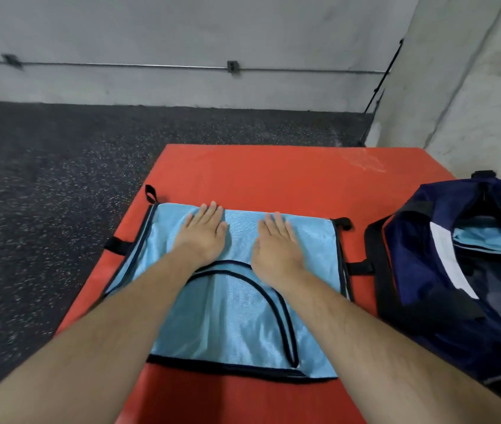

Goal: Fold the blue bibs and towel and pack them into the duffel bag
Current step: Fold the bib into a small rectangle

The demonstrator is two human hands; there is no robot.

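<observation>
A light-blue mesh bib with black trim lies flat on the red padded mat. The left hand and right hand press it with straight fingers. The navy duffel bag sits open alongside, apparently holding blue fabric.

Gym rm: speckled rubber floor, red mat, concrete wall.

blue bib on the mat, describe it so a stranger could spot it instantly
Find the red mat on the dark speckled floor. The bib lies flat on it under the left hand and right hand. It is light blue with black trim, unlike the navy duffel bag to its right.
</observation>
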